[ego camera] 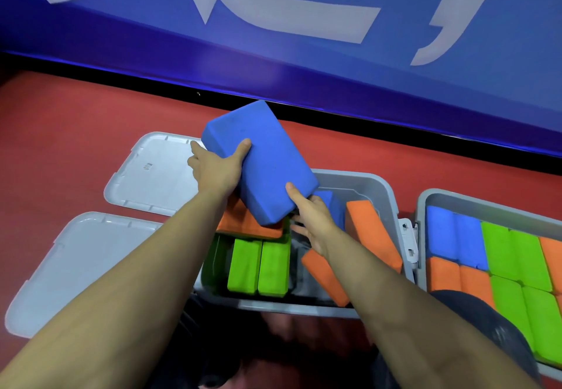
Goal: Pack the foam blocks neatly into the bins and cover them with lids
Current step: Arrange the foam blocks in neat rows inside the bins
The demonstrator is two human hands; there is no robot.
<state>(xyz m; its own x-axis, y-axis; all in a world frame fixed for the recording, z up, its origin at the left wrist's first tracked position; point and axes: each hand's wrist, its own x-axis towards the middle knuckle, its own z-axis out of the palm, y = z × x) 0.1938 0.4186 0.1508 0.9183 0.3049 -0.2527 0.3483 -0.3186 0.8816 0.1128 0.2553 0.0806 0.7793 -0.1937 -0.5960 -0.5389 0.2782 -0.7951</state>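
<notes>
Both hands are on one big blue foam block (261, 160), held up in the air above the middle bin (380, 185). The left hand (217, 168) grips its far left edge, thumb on top and fingers wrapped behind, while the right hand (313, 218) supports the near lower corner, thumb pressed on the face and fingers spread underneath. The block is tilted, its long side running away from the camera.

Down in the middle bin it's a jumble — two green blocks (258, 262) stand side by side near the front, an orange block (249, 224) lies flat behind them under the lifted one, another blue block (330, 206) peeks out beside the right hand, and two more orange blocks lean at an angle on the right: one tall against the wall (372, 230), one lower beneath the right forearm (324, 276).

The right-hand bin (456, 198) just beside it is packed tight — blue, green and orange blocks in neat rows.

Two grey lids (91, 264) lie flat on the red floor (60, 121) to the left, one behind the other, neither on a bin. A blue wall (395, 63) with pale lettering runs along the back.
</notes>
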